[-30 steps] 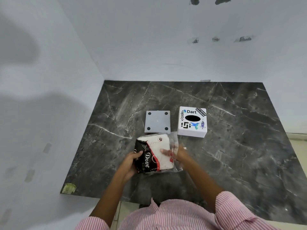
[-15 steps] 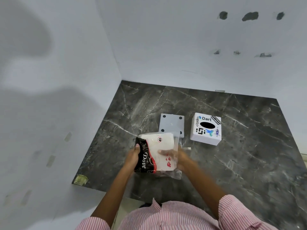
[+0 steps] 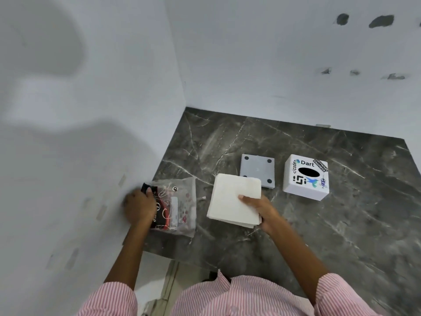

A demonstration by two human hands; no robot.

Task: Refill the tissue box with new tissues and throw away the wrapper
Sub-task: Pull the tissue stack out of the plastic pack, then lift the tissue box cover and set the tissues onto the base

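Tissues (image 3: pixel 232 199), a flat, square white stack free of packaging, sit gripped at their near right corner in the right hand (image 3: pixel 262 209), fingers clenched under and thumb on top, just above the desk (image 3: pixel 341 236). From there the tissue box (image 3: pixel 306 177) lies ahead and to the right, nearer this hand, standing slot-up with its grey base plate (image 3: pixel 258 171) lying separately beside it. Well apart at the desk's left edge, the left hand (image 3: pixel 140 207) pinches the empty wrapper (image 3: pixel 175 207).

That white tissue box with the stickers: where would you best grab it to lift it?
Probably from above, fingers on two opposite side walls of the tissue box. It stands upright and alone on the dark counter, sides flat and free; the top has only an oval hole.
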